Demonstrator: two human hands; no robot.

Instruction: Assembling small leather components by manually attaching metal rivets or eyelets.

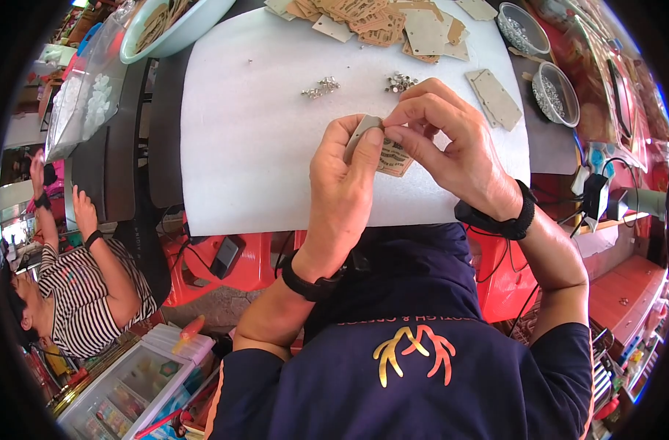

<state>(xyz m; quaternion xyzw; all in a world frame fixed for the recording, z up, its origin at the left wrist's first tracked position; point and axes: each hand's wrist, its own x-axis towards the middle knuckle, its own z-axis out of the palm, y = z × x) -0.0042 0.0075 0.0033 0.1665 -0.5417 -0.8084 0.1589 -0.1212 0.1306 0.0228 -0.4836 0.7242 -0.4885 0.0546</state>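
Note:
In front of me, above the near part of the white sheet (232, 169), my left hand (342, 176) holds a small cardboard card (395, 163), its thumb on top. The card is brown with dark print, and a grey part shows between the fingers. My right hand (452, 136) pinches with thumb and forefinger at the card's edge, close to the left thumb. What lies in that pinch is too small to make out. Just beyond my right hand is a pile of small metal studs (399, 82). Another little pile of shiny metal pieces (321, 89) lies left of it.
Brown and grey cards (378, 18) are heaped at the far edge. More grey cards (494, 99) lie at right, near two clear tubs (557, 95) of metal pieces. A pale basin (177, 40) stands far left. Another person (103, 282) sits at left, by a dark table.

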